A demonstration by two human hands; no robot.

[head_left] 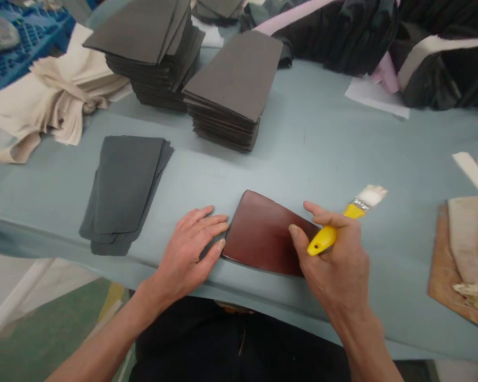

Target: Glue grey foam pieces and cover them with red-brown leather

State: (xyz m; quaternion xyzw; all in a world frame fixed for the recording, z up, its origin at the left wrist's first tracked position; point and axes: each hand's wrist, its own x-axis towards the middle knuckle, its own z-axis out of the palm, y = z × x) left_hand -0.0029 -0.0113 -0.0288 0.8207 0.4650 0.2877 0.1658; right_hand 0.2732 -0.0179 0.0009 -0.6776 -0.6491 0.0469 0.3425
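Note:
A reddish-brown, smooth panel (263, 231) that looks like leather lies flat near the table's front edge. At its left end rests my left hand (199, 244), fingers stretched out and the thumb close to the panel's edge; a bit of dark material shows under that hand. My right hand (336, 254) grips a paintbrush (354, 210) by its yellow handle, and its white-coated bristles point away to the upper right, clear of the panel. The right thumb and fingers sit over the panel's right end, hiding part of it.
Dark grey sheets (127, 183) lie fanned at left. Behind stand a shorter stack (235, 79) and a taller stack (135, 32). Beige fabric strips (59, 90) and a blue crate (27, 40) are far left, black bundles (338, 37) at the back, a stained board (442, 254) at right.

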